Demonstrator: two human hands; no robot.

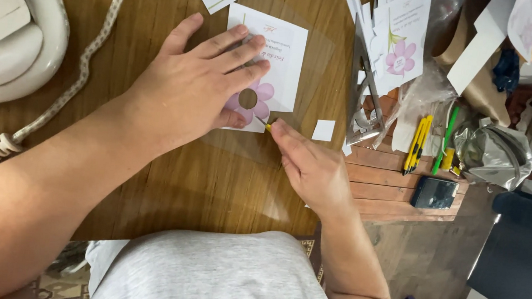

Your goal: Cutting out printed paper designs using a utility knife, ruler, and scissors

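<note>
Left hand lies flat on the white flower card, fingers spread a little and pressed down, covering the card's left half and part of the pink flower with its round cut-out hole. The card sits near the far edge of the wooden table, under a clear plastic sheet whose faint outline runs well past the card on the near and right sides.

Right hand is just off the card's near right corner, fingers pinched together on a small yellow-handled cutting knife; the blade tip touches the card's lower edge beside the flower (blade itself too small to read).

Right of the card: a small white paper offcut lies loose, then a metal set square stands close, leaving only a narrow strip of bare table between. Beyond it are more flower cards, yellow and green pens and a dark phone.

Left of the card: open wood, then a braided cord and a white appliance. Nearer than the card the table is bare up to the person's grey shirt.
</note>
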